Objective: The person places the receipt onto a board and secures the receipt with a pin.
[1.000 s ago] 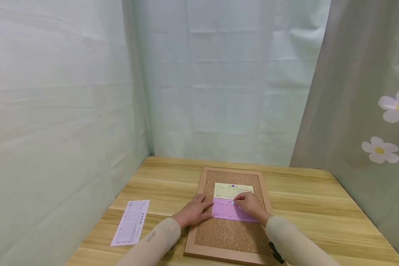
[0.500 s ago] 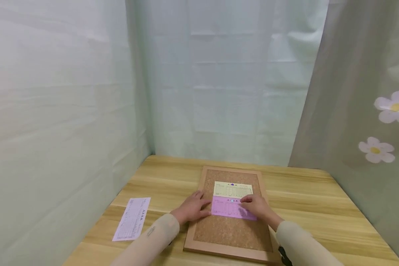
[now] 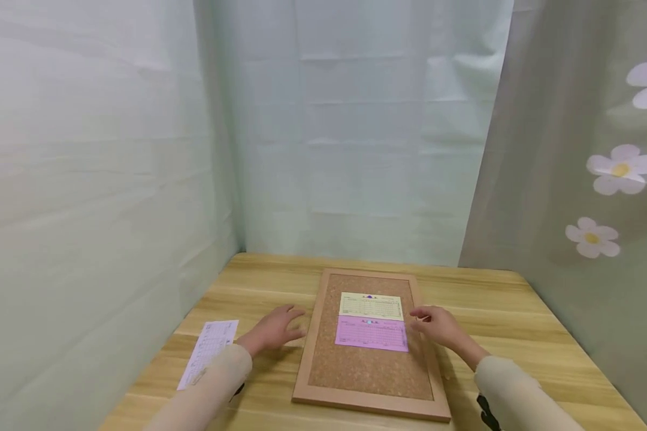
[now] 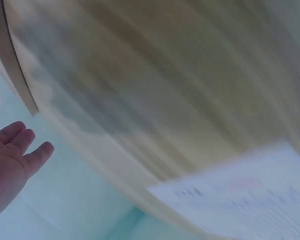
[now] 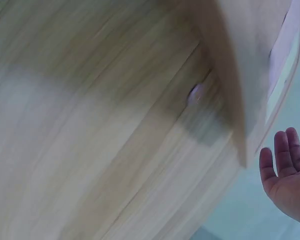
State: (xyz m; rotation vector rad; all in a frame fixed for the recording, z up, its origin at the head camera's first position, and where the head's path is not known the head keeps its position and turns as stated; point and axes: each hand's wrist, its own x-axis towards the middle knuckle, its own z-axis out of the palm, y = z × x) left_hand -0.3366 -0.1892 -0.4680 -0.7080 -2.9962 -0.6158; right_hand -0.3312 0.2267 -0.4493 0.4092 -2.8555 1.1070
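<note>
Finely printed, the pink slip (image 3: 371,334) is unreadable.

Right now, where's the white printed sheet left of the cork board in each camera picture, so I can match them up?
Head: the white printed sheet is at lower left, partly covered by the left sleeve.
Left wrist: lower right, blurred and cut off by the picture edge.
Right wrist: not in it.
Shared landmark: the wood-grain tabletop, in all three.
</note>
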